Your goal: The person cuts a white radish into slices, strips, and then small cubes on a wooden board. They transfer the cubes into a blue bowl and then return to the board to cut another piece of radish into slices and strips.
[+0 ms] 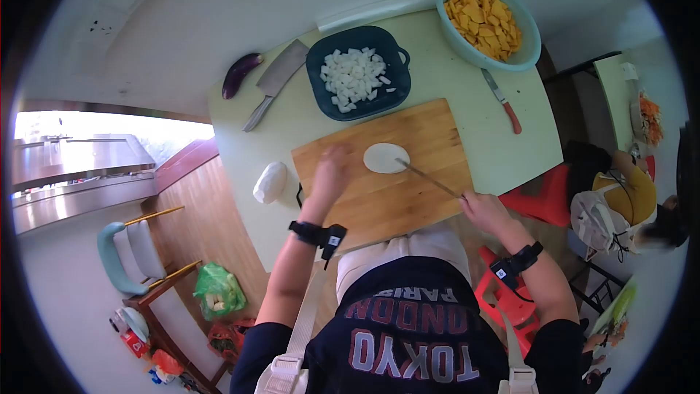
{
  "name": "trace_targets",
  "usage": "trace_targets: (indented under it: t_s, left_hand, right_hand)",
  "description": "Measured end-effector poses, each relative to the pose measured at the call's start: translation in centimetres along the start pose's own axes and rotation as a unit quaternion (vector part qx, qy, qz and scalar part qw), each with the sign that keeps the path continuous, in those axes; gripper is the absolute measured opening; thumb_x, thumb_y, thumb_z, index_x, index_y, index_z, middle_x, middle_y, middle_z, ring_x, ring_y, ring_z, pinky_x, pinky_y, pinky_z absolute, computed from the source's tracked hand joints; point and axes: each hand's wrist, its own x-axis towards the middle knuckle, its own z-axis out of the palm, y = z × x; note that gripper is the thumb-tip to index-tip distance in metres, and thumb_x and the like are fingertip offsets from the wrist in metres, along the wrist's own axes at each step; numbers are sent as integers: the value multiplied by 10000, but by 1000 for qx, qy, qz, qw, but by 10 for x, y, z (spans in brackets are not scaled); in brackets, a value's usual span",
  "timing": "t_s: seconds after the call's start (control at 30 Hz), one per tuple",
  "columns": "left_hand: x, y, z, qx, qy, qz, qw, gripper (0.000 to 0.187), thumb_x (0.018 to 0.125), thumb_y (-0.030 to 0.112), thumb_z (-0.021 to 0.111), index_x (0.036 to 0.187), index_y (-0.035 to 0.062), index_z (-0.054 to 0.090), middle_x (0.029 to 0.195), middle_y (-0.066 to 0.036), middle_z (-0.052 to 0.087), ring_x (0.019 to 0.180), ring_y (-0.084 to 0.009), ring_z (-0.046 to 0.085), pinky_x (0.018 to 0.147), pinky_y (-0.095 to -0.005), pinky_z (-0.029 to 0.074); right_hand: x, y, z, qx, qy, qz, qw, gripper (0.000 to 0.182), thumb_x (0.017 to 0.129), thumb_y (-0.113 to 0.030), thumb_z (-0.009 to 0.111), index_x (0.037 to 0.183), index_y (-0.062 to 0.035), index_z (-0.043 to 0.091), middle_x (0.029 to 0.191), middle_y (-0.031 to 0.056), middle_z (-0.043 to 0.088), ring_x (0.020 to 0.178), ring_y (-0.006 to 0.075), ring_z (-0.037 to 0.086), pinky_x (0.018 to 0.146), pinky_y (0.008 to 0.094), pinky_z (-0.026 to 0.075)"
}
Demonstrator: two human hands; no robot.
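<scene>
On the wooden cutting board (430, 211) lies a flat white oval slice (385, 158). My right hand (486, 211) is closed round the handle of a thin knife (434, 180), whose tip touches the slice's right part. My left hand (333, 173) is over the board's left side, apart from the slice; its fingers are blurred. A white peeled piece (270, 182) rests on the table (248, 146) left of the board. Behind the board, a dark square basin (401, 95) holds white cubes (354, 76).
A cleaver (281, 73) and an eggplant (241, 75) lie at the back left. At the back right stand a light blue bowl (536, 40) of orange pieces and a red-handled knife (503, 102). Another person (633, 190) sits at the right, beyond a red stool (539, 197).
</scene>
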Motion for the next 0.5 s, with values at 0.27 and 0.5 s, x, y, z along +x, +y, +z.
trace_targets:
  t_s: [0.27,0.5]
  left_hand:
    - [20,44,44,102,-94,27,990,452,679,155,723,1072,36,533,1083,-134,519,1007,-330,490,901,-392,404]
    - [-14,57,39,202,-171,226,938,260,706,91,640,935,58,521,1007,-90,544,999,-280,504,893,-416,405]
  right_hand:
    - [-28,-3,4,49,44,104,992,244,906,-262,439,865,-28,495,711,201,602,668,396,586,589,483,464]
    - [-21,14,19,69,82,52,993,250,908,-263,437,841,-30,495,667,203,592,630,398,581,562,497,455]
